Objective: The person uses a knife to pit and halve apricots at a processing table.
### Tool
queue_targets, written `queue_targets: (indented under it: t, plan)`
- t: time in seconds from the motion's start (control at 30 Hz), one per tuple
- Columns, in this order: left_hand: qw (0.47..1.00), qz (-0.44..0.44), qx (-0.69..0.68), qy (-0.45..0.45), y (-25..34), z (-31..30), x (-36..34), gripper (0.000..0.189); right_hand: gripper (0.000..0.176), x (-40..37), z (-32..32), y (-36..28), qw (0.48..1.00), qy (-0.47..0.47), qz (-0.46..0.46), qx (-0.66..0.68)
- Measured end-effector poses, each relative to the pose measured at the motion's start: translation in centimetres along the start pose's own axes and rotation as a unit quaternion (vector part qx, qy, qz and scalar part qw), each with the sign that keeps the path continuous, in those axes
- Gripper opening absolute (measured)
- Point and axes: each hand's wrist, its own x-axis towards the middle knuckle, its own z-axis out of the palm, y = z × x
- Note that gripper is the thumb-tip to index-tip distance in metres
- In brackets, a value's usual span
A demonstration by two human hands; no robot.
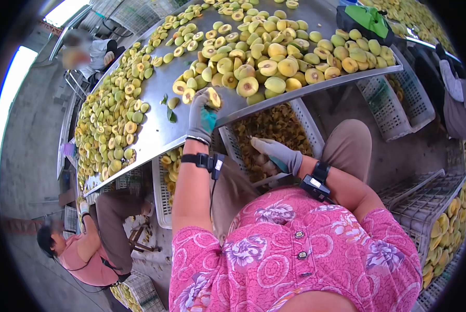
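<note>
My left hand (204,115), in a grey and green glove, is closed around a peach half (213,98) at the table's front edge. The cut face shows yellow flesh with a darker middle. My right hand (278,154), gloved too, hangs lower, over a white crate (308,125) of brownish scraps (274,122). Its fingers are pressed together, with something small at the tips that I cannot make out. Just beyond my left hand lies a big heap of yellow-green peaches (274,52), many of them halved.
The metal table (157,138) carries another long heap of peach halves (110,125) on the left. A co-worker (84,252) sits at left; another person (90,54) is farther back. Crates (394,112) stand on the right. A green cloth (368,21) lies at the table's far right.
</note>
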Motion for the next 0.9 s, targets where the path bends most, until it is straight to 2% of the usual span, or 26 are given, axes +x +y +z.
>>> queue_targets:
  t: [0.03, 0.1, 0.17, 0.2, 0.37, 0.43, 0.5, 0.57, 0.63, 0.67, 0.7, 0.77, 0.8, 0.87, 0.9]
  plan:
    - [0.972, -0.03, -0.232, -0.014, 0.2, -0.4, -0.9, 0.03, 0.034, 0.2, 0.2, 0.1, 1.0, -0.002, 0.001, -0.002]
    - [0.961, -0.007, -0.277, -0.027, 0.7, 0.0, -3.0, 0.029, 0.036, 0.8, 0.5, 0.0, 0.995, 0.023, -0.054, -0.076]
    - [0.911, -0.034, -0.409, -0.047, 0.8, 0.7, -5.2, 0.034, 0.035, 0.3, 1.4, -0.5, 0.992, 0.034, -0.078, -0.095]
    - [0.901, -0.045, -0.428, -0.046, 0.9, 1.1, -6.2, 0.036, 0.034, 0.0, 1.9, -1.0, 0.986, 0.039, -0.108, -0.123]
    - [0.878, -0.079, -0.469, -0.05, 0.1, 3.0, -9.2, 0.041, 0.03, -1.2, 3.2, -2.7, 0.952, 0.054, -0.179, -0.242]
    - [0.888, -0.023, -0.45, -0.097, -0.3, 3.8, -10.1, 0.038, 0.027, -2.2, 4.2, -3.5, 0.945, 0.067, -0.178, -0.266]
    - [0.878, -0.032, -0.467, -0.1, -0.2, 4.5, -10.8, 0.036, 0.025, -2.4, 4.5, -4.0, 0.926, 0.092, -0.191, -0.314]
    - [0.897, -0.042, -0.438, -0.049, -0.5, 4.9, -10.8, 0.037, 0.027, -1.8, 3.6, -3.9, 0.918, 0.103, -0.203, -0.326]
    - [0.902, -0.046, -0.427, -0.049, -0.4, 5.3, -11.2, 0.039, 0.029, -0.7, 2.2, -3.6, 0.862, 0.137, -0.309, -0.377]
    - [0.908, -0.05, -0.412, -0.047, -0.3, 5.5, -11.4, 0.041, 0.03, -1.6, 2.5, -4.3, 0.864, 0.159, -0.261, -0.401]
    - [0.908, -0.049, -0.413, -0.046, -0.3, 5.6, -11.5, 0.041, 0.03, -1.4, 2.3, -4.1, 0.864, 0.158, -0.26, -0.402]
    - [0.927, -0.06, -0.369, 0.003, -0.4, 5.9, -11.6, 0.044, 0.031, -0.9, 1.8, -3.7, 0.741, 0.149, -0.409, -0.512]
    - [0.927, -0.06, -0.37, 0.004, -0.6, 5.7, -11.7, 0.044, 0.031, -1.0, 1.7, -3.7, 0.741, 0.148, -0.408, -0.513]
    - [0.912, -0.069, -0.402, -0.05, -0.9, 5.4, -11.7, 0.046, 0.034, -1.3, 1.7, -3.7, 0.682, 0.145, -0.361, -0.619]
    - [0.911, -0.069, -0.403, -0.049, -1.1, 5.3, -11.7, 0.046, 0.034, -1.4, 1.8, -3.7, 0.682, 0.145, -0.36, -0.62]
